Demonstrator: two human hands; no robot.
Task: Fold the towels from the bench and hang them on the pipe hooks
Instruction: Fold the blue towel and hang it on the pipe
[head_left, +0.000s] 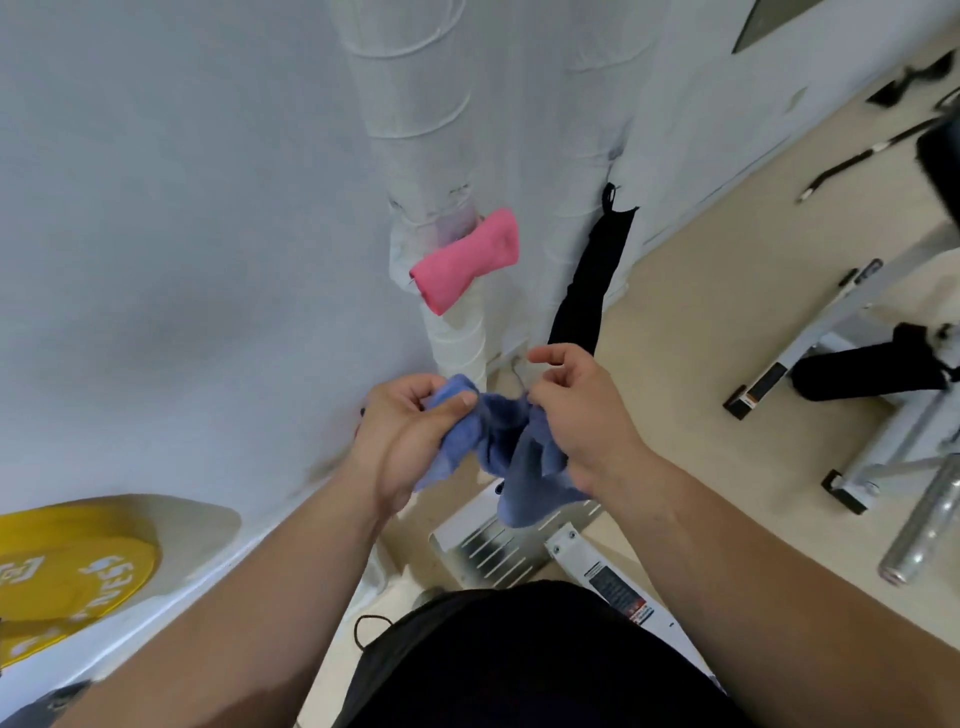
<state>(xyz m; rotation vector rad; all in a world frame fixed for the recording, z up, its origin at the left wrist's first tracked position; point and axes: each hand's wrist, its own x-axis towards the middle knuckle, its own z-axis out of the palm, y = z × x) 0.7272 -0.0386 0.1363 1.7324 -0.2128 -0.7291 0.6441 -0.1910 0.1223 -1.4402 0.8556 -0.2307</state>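
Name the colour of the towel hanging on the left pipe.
Pink towel, clearest in the head view.

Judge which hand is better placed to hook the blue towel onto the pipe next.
Probably the right. The right hand pinches the blue towel at its top, forefinger raised, right beside what looks like a thin wire hook by the white pipe; the left hand grips a bunched end in its fist.

Gym, weight-room corner. Yellow weight plate (67, 566) sits by the white wall (156, 208), lower left. White steel machine frame (852, 338) with black feet stands on the beige floor (691, 291) at right, black foam roller pad (872, 369) on it. Chrome barbell sleeve (924, 530) near the right edge. Black straps (857, 153) lie on the floor farther back. Wrapped pipes (415, 104) run up the wall, pink towel (465, 260) hung there.
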